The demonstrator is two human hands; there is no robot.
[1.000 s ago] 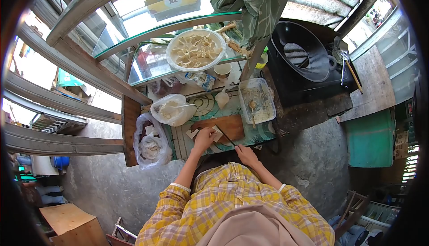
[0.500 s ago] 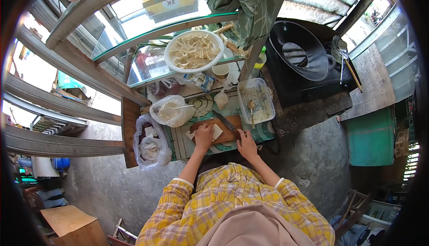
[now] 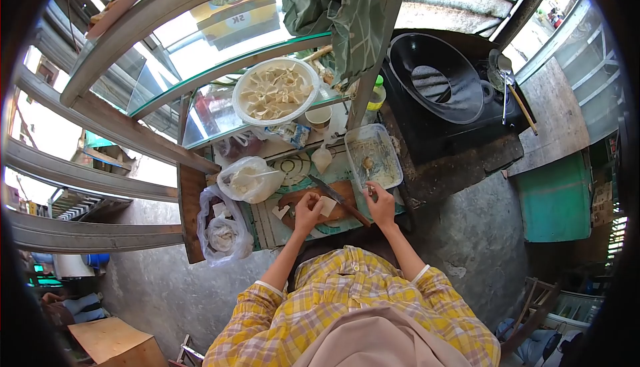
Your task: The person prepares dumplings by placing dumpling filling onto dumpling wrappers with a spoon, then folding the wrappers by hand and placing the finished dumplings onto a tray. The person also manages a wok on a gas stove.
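My left hand [image 3: 308, 208] is curled on a white square dough wrapper [image 3: 327, 206] on the wooden cutting board [image 3: 291, 198]. More wrapper pieces [image 3: 281, 212] lie at the board's left end. A knife [image 3: 337, 198] lies loose across the board, blade toward the far left. My right hand [image 3: 382, 204] reaches past the board's right end and pinches the handle of a spoon [image 3: 366, 167] standing in filling in a clear plastic container [image 3: 393, 160].
A plate of folded dumplings [image 3: 275, 91] sits on the glass shelf. Plastic bags [image 3: 248, 179] [image 3: 220, 224] lie to the left, and a paper cup [image 3: 319, 118] stands behind. A black wok [image 3: 437, 86] and ladles [image 3: 513, 90] are at the right.
My right hand laid the knife on the board and moved up and right to the spoon in the container. My left hand stayed on the wrappers. The view tilted slightly.
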